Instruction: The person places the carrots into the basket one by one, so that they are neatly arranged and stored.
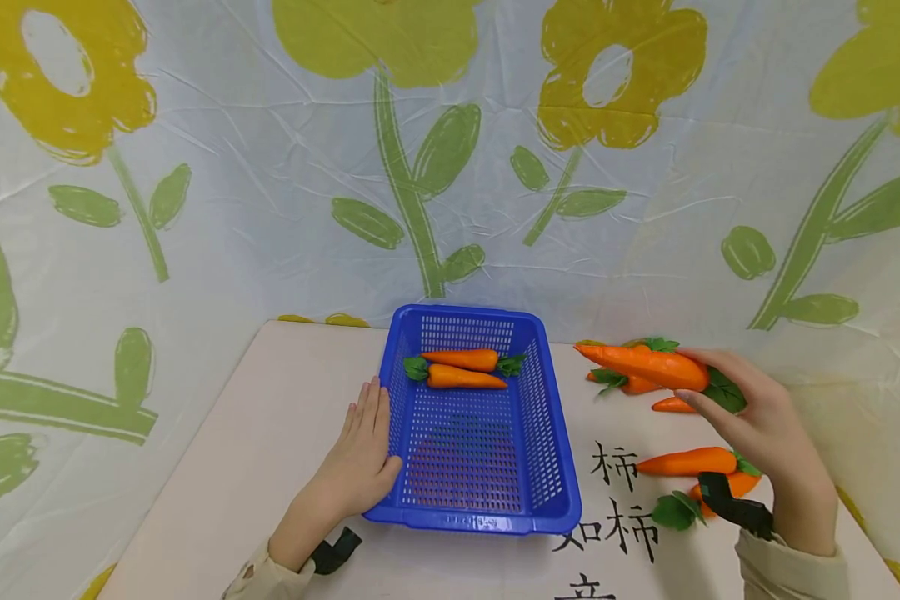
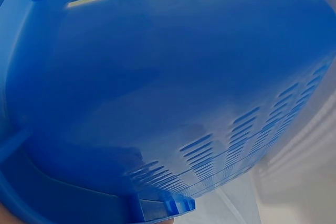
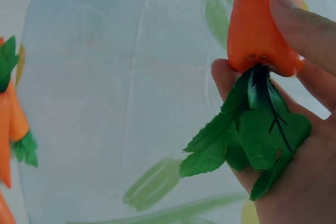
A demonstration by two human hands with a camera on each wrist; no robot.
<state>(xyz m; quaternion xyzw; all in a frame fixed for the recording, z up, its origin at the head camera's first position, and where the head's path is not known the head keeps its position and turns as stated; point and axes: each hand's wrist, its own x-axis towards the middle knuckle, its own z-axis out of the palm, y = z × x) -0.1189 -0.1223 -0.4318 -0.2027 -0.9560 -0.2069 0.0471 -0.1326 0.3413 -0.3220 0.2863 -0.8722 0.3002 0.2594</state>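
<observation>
My left hand [image 1: 356, 458] lies along the left rim of a blue plastic basket [image 1: 480, 523], its fingers straight and together. The basket's slotted outer wall [image 2: 157, 66] fills the left wrist view. Two orange toy carrots with green leaves, an upper one [image 1: 461, 359] and a lower one [image 1: 465, 377], lie side by side inside at the far end. To the right, my right hand [image 1: 768, 417] pinches another carrot [image 1: 645, 364] by its thick end between thumb and fingers, above the table. Its green leaves [image 3: 252, 129] hang against the palm.
Beneath the held carrot lie more carrots [image 1: 673, 405] on the white table [image 1: 300, 392]. Nearer, a carrot [image 1: 686, 462] and a partly hidden one [image 1: 742, 483] lie beside my right wrist. Black characters [image 1: 630, 529] mark the tabletop. A flower-printed cloth [image 1: 270, 208] rises behind the table.
</observation>
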